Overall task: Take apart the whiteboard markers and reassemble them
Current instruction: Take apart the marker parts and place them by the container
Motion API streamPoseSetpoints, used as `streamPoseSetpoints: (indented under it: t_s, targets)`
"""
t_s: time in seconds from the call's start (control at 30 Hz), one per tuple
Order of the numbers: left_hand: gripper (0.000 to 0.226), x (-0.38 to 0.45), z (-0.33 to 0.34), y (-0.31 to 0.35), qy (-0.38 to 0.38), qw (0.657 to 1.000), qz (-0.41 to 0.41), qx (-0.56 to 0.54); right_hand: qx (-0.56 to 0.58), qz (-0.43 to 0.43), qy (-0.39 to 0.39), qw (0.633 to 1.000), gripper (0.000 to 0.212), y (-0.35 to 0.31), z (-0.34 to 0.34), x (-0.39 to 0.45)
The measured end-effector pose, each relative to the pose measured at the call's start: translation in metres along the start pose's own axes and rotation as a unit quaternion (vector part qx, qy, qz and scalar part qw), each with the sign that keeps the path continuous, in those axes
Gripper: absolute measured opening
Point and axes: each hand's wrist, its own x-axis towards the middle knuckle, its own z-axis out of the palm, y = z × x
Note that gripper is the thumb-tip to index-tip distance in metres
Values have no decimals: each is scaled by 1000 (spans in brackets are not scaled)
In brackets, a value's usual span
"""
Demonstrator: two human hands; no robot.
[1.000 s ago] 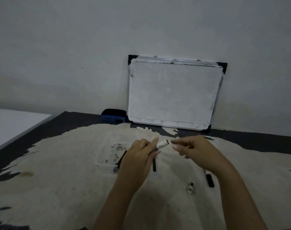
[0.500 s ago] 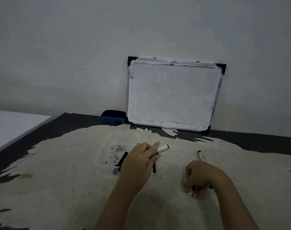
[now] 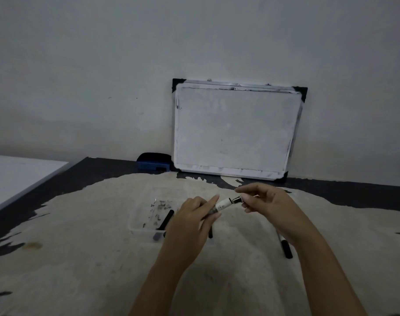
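My left hand (image 3: 192, 222) grips a white marker barrel (image 3: 222, 205) that points up and right. My right hand (image 3: 267, 201) pinches a small dark end piece (image 3: 237, 199) against the barrel's open end. A black marker part (image 3: 166, 218) lies in a clear plastic tray (image 3: 137, 224) left of my left hand. Another black part (image 3: 210, 233) pokes out below my left hand. A marker with a black cap (image 3: 287, 248) lies on the cloth under my right wrist, partly hidden.
A small whiteboard (image 3: 235, 131) leans on the wall at the back. A blue eraser (image 3: 153, 164) sits to its left. A pale cloth (image 3: 80, 258) covers the dark table. A white surface (image 3: 16, 176) adjoins at the far left.
My right hand went down to the cloth, picked up the small end piece, and has come back up to the barrel's end. My left hand has kept holding the barrel.
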Motion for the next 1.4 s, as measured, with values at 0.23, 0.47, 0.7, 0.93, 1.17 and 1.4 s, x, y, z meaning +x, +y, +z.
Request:
streamPoseSetpoints:
  t_s: [0.23, 0.47, 0.7, 0.93, 1.17, 1.4]
  targets:
    - [45, 1, -1, 4, -5, 1000, 26, -5, 53, 4, 23, 998, 15, 3, 3, 4]
    - [42, -1, 0, 4, 1, 999, 30, -30, 73, -5, 20, 997, 15, 1, 12, 4]
    - [37, -2, 0, 8, 21, 999, 28, -27, 107, -8, 31, 994, 6, -1, 13, 3]
    - [34, -2, -4, 4, 33, 999, 18, -13, 126, -19, 36, 991, 5, 0, 20, 4]
    - [10, 8, -15, 11, 102, 970, -70, -208, 192, 15, -52, 980, 41, -1, 25, 2]
    - [19, 10, -20, 9, 107, 897, -143, -404, -7, 24, -158, 987, 28, 0, 44, 0]
